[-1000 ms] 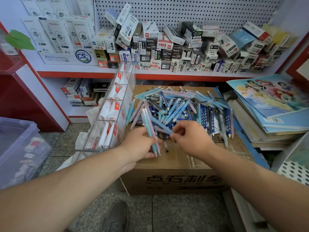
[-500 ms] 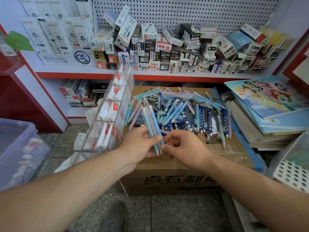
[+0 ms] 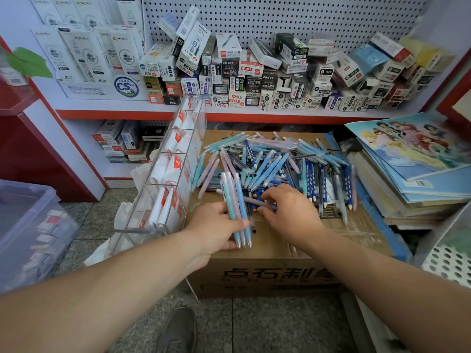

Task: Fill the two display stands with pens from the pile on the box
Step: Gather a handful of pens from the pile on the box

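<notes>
Over the near edge of the cardboard box [image 3: 267, 276], a bundle of pastel pens [image 3: 237, 212] is gripped in the left hand [image 3: 216, 228], tips aligned, probably so they can be slotted together. A pink pen [image 3: 257, 202] is pinched by the right hand [image 3: 290, 215] at the near edge of the pen pile [image 3: 275, 159] on the box. A clear display stand [image 3: 175, 171] is propped at the box's left.

**A stationery shop**

Small pen boxes [image 3: 254, 80] crowd a red-edged shelf [image 3: 114, 114] under white pegboard [image 3: 280, 16] at twelve o'clock. Pens [image 3: 267, 161] lie heaped on a carton [image 3: 267, 276] at centre. Children's notebooks [image 3: 413, 149] are stacked at three o'clock, and a clear display stand [image 3: 178, 169] leans at ten.
</notes>
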Tool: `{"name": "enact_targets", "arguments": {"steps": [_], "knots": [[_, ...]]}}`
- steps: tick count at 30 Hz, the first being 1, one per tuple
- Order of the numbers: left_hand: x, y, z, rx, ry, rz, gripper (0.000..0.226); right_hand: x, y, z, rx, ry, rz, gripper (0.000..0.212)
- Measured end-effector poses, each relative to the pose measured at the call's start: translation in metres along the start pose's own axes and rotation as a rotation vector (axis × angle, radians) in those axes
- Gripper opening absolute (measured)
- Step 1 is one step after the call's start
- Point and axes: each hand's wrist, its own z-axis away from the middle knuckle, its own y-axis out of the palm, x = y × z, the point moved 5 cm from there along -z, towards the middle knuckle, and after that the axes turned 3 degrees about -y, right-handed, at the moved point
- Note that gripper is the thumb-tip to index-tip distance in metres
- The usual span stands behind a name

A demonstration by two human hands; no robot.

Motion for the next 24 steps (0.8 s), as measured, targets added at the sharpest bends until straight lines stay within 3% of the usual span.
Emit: {"name": "enact_targets", "arguments": {"steps": [11, 19, 24], "knots": [[0.0, 0.001, -0.005, -0.006, -0.034, 0.012, 0.025, 0.003, -0.002, -0.008, 0.158, 0.06, 0.004, 0.015], [-0.003, 0.006, -0.006, 0.014, 0.005, 0.052, 0.024, 0.003, -0.008, 0.023, 0.19, 0.247, -0.634, 0.004], [-0.004, 0.012, -0.004, 0.025, 0.021, 0.02, 0.025, 0.005, 0.003, 0.031, 0.162, 0.239, -0.777, 0.016]]}}
